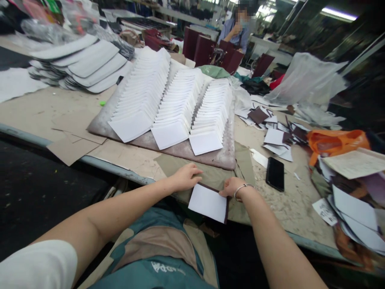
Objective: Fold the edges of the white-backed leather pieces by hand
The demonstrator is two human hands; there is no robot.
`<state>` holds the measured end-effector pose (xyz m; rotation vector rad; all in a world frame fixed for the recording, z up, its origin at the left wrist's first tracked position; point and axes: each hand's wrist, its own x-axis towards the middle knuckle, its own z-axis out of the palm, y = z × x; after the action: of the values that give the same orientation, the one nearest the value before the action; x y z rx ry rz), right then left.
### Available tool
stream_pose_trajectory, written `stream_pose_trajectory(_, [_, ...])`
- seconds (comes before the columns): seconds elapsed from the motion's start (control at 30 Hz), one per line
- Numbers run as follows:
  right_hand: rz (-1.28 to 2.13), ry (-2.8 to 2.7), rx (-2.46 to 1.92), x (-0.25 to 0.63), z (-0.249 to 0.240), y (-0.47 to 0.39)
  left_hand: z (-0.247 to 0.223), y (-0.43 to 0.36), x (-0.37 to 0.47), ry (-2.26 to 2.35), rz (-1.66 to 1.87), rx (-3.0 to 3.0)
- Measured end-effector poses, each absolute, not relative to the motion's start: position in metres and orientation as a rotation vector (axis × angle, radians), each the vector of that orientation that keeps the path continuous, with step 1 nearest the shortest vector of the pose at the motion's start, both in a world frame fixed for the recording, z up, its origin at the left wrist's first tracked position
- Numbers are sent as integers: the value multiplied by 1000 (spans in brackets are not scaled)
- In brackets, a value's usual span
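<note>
A white rectangular piece (208,202) with a dark maroon border lies at the table's front edge, its near part reaching past the edge. My right hand (231,188), with a bracelet at the wrist, pinches its upper right corner between thumb and fingers. By the upper left corner is my left hand (188,176), its fingers apart and no object visible in it. Greenish-brown cloth (177,165) lies under and beyond the piece. Farther back, three overlapping rows of white pieces (173,136) rest on a grey board (144,145).
A black phone (275,174) lies at the right, near scattered white and maroon scraps (274,137) and an orange bag (338,142). Large white panels (93,64) are stacked at the back left. Brown card (70,150) overhangs the front edge. A person (237,28) is in the background.
</note>
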<state>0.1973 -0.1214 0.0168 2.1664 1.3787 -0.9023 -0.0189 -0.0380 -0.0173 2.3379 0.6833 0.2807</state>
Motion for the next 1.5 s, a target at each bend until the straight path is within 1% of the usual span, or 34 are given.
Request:
stream_pose_trajectory(0.1, [-904, 1359, 2159, 196, 20, -118, -3, -30, -13, 877, 309, 2335])
stream_pose_trajectory(0.17, [-905, 1351, 2157, 194, 23, -117, 0, -35, -4, 955, 259, 2376])
stream_pose_trajectory(0.27, [-915, 1349, 2156, 193, 26, -118, -6, -51, 12, 1061, 154, 2428])
stream_pose_trajectory(0.47, [-934, 1384, 2189, 196, 25, -124, -21, -65, 20, 1164, 80, 2429])
stream_pose_trajectory(0.67, [-967, 1440, 2234, 197, 32, -130, -16, -50, 3, 1056, 56, 2408])
stream_pose_trajectory(0.97, [-975, 1516, 2273, 198, 34, -143, -20, -47, -7, 962, 138, 2403])
stream_pose_trajectory(1.23, [-811, 1412, 2401, 183, 22, -131, -19, -50, -10, 977, 189, 2333])
stream_pose_trajectory(1.5, [-843, 1611, 2327, 202, 8, -142, -20, -44, -19, 853, 216, 2308])
